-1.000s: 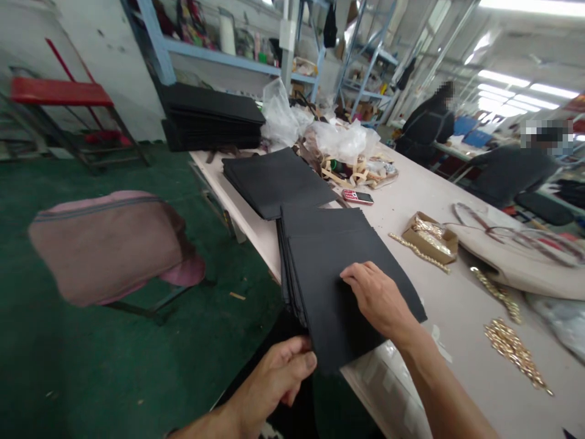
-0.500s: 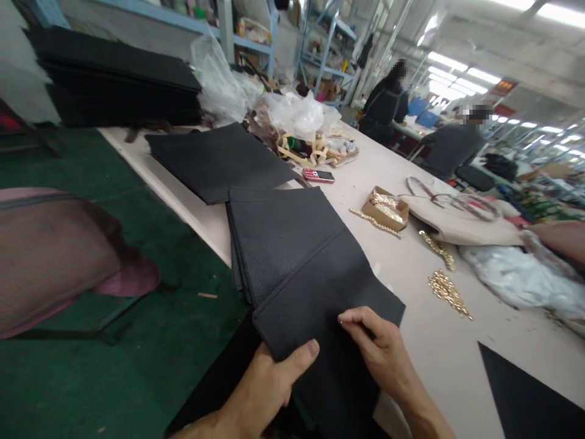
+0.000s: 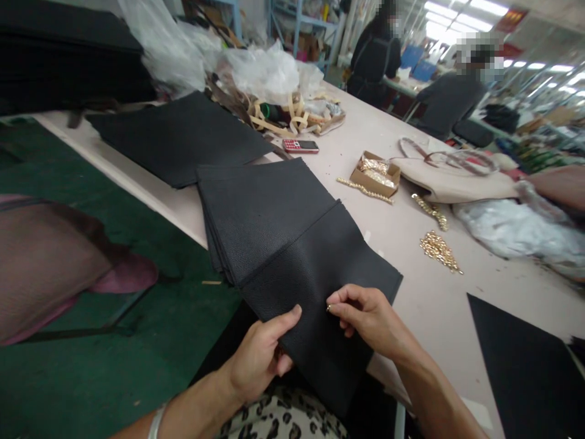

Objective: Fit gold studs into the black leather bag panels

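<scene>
A black leather panel (image 3: 315, 262) lies partly over a stack of similar black panels (image 3: 260, 213) at the table's edge, its near part hanging toward my lap. My left hand (image 3: 262, 353) grips the panel's near left edge, thumb on top and fingers curled underneath. Over the panel's middle, my right hand (image 3: 361, 314) is pinched with thumb and forefinger around a tiny shiny metal piece (image 3: 328, 308). Its exact shape is too small to make out. A pile of gold-coloured metal pieces (image 3: 439, 251) lies to the right on the table.
Beyond the panels are a red mobile phone (image 3: 300, 146), a small cardboard box (image 3: 372, 174) of gold pieces and a beige bag (image 3: 457, 177). Another black panel (image 3: 521, 366) lies at right. A covered chair (image 3: 55, 262) stands left. Two people (image 3: 375, 58) are farther back.
The view has shifted, so the table's things appear higher and farther left. My left hand still grips the panel, and my right hand keeps its pinch above it.
</scene>
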A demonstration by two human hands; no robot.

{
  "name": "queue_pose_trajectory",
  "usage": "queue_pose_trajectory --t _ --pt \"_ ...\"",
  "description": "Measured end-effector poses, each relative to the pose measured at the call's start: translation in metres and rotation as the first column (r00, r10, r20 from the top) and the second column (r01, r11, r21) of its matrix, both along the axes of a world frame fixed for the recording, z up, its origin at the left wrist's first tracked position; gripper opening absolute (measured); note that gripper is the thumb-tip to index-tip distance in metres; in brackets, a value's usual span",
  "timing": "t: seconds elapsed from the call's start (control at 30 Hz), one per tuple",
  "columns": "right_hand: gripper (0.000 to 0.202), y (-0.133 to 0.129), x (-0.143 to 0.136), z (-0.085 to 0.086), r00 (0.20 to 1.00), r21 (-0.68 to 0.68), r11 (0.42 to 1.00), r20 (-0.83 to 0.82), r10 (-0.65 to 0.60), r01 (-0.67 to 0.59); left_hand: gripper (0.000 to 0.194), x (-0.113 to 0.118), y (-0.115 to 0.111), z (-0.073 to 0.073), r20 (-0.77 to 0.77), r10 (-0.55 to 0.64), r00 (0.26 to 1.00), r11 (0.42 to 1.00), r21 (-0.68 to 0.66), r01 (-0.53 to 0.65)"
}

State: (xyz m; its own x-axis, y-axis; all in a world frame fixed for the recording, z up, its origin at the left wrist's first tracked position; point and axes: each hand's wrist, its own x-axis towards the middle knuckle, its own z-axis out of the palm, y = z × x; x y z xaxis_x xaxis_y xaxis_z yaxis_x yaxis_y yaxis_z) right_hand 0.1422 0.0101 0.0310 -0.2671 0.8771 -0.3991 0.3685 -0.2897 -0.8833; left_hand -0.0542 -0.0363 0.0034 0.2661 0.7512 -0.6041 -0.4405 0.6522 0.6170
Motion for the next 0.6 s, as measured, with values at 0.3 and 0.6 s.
queue_pose_trajectory --t 0.3,0.6 --pt "0.019 -0.0016 -0.0039 -0.0007 0.996 -0.021 0.999 -0.083 -0.039 0.037 0.046 0.0009 0.0017 -0.0009 0.011 -0.043 0.999 0.998 0.047 0.042" --pt "0.023 -0.0004 -0.009 -0.0018 0.99 -0.056 0.995 -0.109 -0.085 0.08 0.055 -0.0086 -0.0064 -0.0062 -0.258 -0.176 0.95 0.97 0.118 0.212"
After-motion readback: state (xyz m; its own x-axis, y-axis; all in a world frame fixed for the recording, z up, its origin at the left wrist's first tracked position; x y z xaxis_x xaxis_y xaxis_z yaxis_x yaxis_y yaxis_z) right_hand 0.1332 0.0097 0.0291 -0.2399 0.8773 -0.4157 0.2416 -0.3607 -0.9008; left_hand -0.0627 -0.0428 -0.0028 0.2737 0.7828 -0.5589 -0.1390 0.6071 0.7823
